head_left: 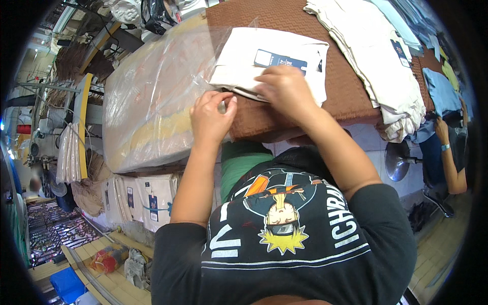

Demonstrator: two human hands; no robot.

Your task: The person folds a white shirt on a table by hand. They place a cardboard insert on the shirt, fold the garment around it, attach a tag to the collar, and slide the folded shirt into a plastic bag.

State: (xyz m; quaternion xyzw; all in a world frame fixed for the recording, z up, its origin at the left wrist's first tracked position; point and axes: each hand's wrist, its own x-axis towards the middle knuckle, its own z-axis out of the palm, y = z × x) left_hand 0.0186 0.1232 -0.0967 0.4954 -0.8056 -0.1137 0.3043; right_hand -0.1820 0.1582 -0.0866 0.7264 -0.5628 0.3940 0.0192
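A folded white garment with a navy hang tag lies in front of me on a brown cloth-covered table. Its left end meets a wide sheet of clear plastic bagging. My left hand is at the near edge of that plastic, with thumb and forefinger curled together in a pinch on it. Over the garment's near side, my right hand bends its fingers downward just below the tag. Motion blurs those fingertips, so their grip cannot be made out.
More white garments are stacked on the table's right, with blue clothing beyond. A co-worker's arm shows at far right, near a round metal stool base. Bagged, tagged garments stand below the table at left.
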